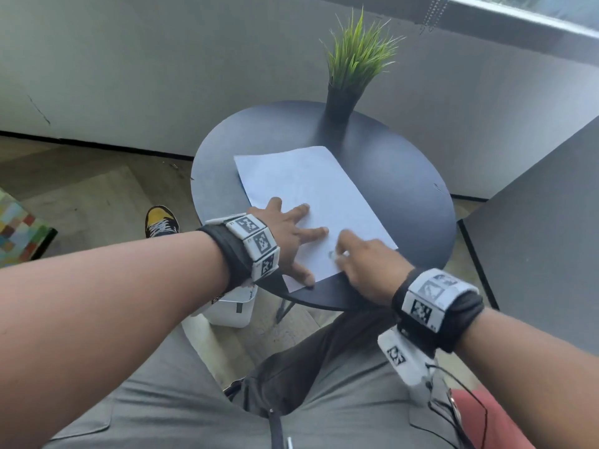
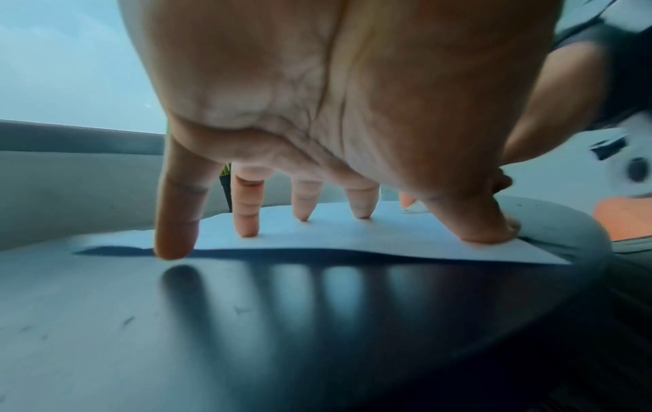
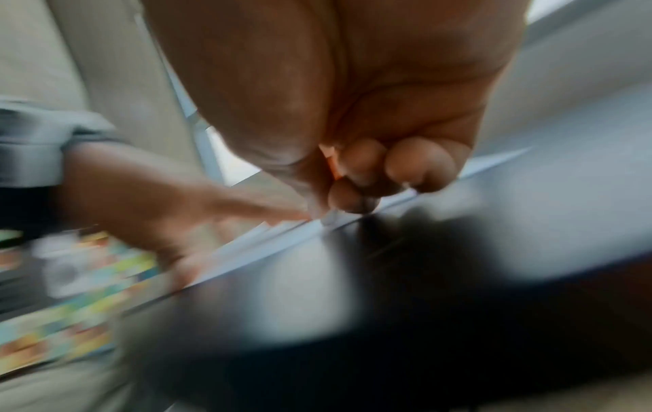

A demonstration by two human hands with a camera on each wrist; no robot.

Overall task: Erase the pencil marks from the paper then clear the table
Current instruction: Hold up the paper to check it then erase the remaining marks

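Note:
A white sheet of paper (image 1: 311, 196) lies on the round dark table (image 1: 405, 189). My left hand (image 1: 291, 234) lies flat with spread fingers on the sheet's near left part, pressing it down; in the left wrist view the fingertips (image 2: 247, 231) stand on the paper (image 2: 352, 237). My right hand (image 1: 359, 264) is curled at the sheet's near edge and pinches a small white eraser (image 1: 344, 254) against the paper, beside a faint pencil mark (image 1: 332, 254). The right wrist view is blurred; the curled fingers (image 3: 367, 167) grip an eraser with an orange and white edge (image 3: 331, 161).
A black vase with green grass (image 1: 343, 95) stands at the table's far edge. A white bin (image 1: 233, 306) sits on the floor under the table's near left. A dark panel (image 1: 534, 238) stands to the right. My grey-trousered knees are below the table.

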